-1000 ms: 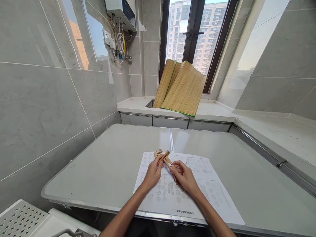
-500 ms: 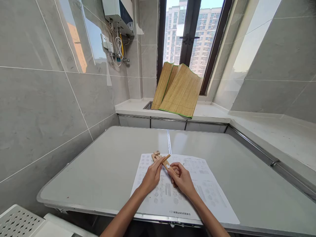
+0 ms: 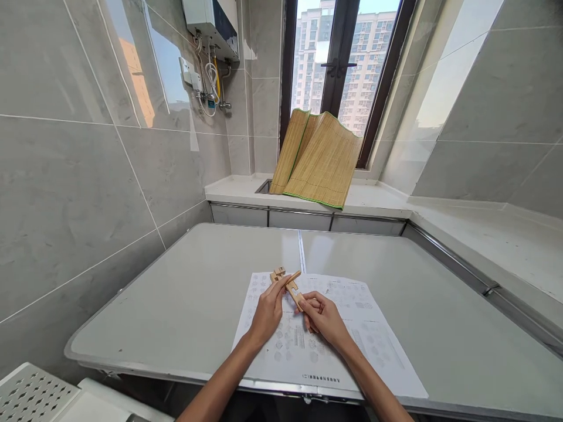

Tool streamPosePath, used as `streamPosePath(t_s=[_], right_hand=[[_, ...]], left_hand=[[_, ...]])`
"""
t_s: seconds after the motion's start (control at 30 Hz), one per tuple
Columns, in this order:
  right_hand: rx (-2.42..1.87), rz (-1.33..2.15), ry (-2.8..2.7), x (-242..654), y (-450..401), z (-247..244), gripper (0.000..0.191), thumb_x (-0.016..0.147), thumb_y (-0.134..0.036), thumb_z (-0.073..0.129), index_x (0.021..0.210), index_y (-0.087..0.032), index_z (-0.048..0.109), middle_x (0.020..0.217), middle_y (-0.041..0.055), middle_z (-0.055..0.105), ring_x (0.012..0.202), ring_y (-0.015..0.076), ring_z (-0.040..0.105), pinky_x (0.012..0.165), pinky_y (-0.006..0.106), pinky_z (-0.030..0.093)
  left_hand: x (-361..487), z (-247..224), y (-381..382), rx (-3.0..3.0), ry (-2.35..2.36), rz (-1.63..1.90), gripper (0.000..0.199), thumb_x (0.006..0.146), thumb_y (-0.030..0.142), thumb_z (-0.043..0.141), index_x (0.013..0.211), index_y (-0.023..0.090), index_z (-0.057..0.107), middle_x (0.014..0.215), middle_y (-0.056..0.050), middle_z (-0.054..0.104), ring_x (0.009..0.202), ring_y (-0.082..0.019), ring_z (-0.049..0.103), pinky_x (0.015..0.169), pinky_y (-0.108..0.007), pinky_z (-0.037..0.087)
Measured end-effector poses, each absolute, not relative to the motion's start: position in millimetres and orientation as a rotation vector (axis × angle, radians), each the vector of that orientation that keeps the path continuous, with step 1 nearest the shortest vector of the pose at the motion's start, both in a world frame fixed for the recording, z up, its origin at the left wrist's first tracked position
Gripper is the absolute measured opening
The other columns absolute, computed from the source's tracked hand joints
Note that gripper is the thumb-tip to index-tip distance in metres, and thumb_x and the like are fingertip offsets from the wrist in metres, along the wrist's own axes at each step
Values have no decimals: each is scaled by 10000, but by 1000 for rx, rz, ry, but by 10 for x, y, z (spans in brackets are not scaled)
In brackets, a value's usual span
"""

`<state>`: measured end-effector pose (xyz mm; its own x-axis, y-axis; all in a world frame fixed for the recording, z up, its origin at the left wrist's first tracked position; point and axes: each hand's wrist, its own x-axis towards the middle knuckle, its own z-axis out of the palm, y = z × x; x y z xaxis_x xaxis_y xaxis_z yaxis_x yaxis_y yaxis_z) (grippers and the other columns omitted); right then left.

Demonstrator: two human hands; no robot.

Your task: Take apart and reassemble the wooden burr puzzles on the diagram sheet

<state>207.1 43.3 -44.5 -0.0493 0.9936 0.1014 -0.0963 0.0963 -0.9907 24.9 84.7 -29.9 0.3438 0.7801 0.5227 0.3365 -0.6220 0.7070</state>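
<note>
My left hand (image 3: 268, 309) is closed on a slim wooden stick (image 3: 295, 275), whose end juts out past the fingertips to the right. Between the thumb and fingers of my right hand (image 3: 324, 316) is a notched wooden puzzle piece (image 3: 292, 291). It slants up and left, its far end lying close under the left fingers; whether it touches the stick I cannot tell. Just beyond the left fingertips, small wooden blocks (image 3: 278, 272) with cut-outs rest at the top of the paper, partly hidden by the hand.
A printed sheet (image 3: 352, 363) with small diagrams lies under both hands on the pale folding table (image 3: 153, 310). Behind stands a white counter (image 3: 378, 199) with a bamboo mat (image 3: 323, 164) leaning by the window. A white perforated item (image 3: 35, 392) is at the lower left.
My left hand and the stick have shifted slightly left and up. In my right hand the notched piece has moved a little up and left, and its lower end no longer shows below the fingers.
</note>
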Motion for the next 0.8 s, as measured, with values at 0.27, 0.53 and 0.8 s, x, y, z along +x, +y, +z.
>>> streamPosePath(t_s=[0.27, 0.53, 0.8], right_hand=[[-1020, 1168, -1204, 2090, 455, -466, 511, 824, -679, 755, 955, -191, 680, 769, 48, 752, 527, 159, 643, 505, 284, 507], [-982, 1149, -1180, 2089, 465, -434, 487, 827, -666, 762, 927, -196, 677, 801, 70, 779, 625, 201, 735, 629, 338, 604], [-959, 1138, -1157, 2066, 520, -456, 437, 839, -632, 770, 912, -222, 640, 817, 49, 778, 664, 197, 735, 664, 335, 606]], left_hand=[[279, -244, 807, 2141, 883, 1154, 419, 1087, 229, 408, 1467, 300, 570, 1479, -43, 630, 1403, -233, 565, 1184, -447, 469], [289, -211, 738, 2178, 790, 1074, 416, 1097, 261, 406, 1485, 289, 555, 1403, -68, 682, 1278, -241, 653, 1100, -432, 533], [358, -280, 735, 2254, 832, 1071, 414, 1100, 245, 392, 1490, 296, 519, 1442, -62, 645, 1318, -229, 622, 1134, -425, 504]])
